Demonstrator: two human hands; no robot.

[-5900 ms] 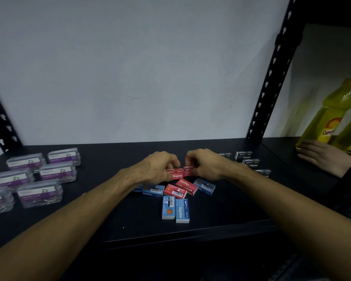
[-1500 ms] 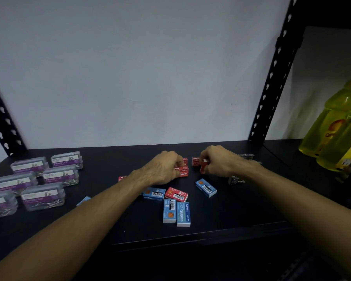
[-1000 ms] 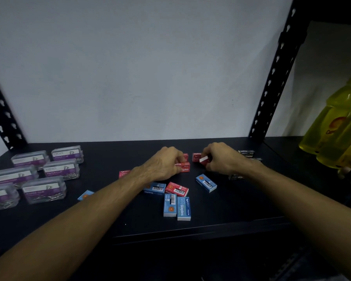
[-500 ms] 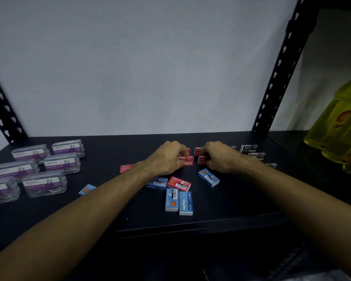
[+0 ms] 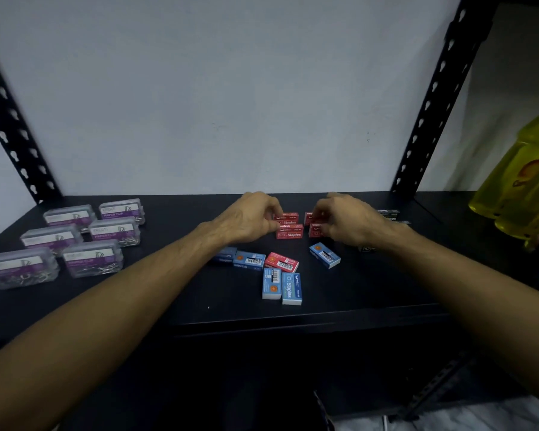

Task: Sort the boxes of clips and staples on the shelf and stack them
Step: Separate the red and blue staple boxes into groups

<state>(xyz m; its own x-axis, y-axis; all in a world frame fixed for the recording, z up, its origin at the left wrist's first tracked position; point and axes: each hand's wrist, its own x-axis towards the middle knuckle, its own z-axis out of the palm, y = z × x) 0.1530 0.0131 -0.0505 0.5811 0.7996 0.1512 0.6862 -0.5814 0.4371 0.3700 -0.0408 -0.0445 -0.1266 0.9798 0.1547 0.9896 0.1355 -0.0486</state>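
Red staple boxes (image 5: 289, 231) are grouped at the middle back of the black shelf (image 5: 184, 293). My left hand (image 5: 249, 217) pinches the left pair of red boxes from their left side. My right hand (image 5: 347, 220) grips another pair of red staple boxes (image 5: 314, 225) just to the right, partly hiding them. A single red box (image 5: 281, 261) lies in front among several blue staple boxes (image 5: 282, 284). Clear paper clip boxes (image 5: 91, 236) with purple labels sit in two rows at the left.
Black staple boxes (image 5: 389, 214) lie behind and right of my right hand. Yellow bottles (image 5: 523, 194) stand on the neighbouring shelf at the far right. Black perforated uprights (image 5: 430, 104) frame the shelf, with a white wall behind.
Both hands stayed at the red boxes, nudging the two red pairs together. The loose red box and blue box seen at the left a moment ago are hidden behind my left forearm.
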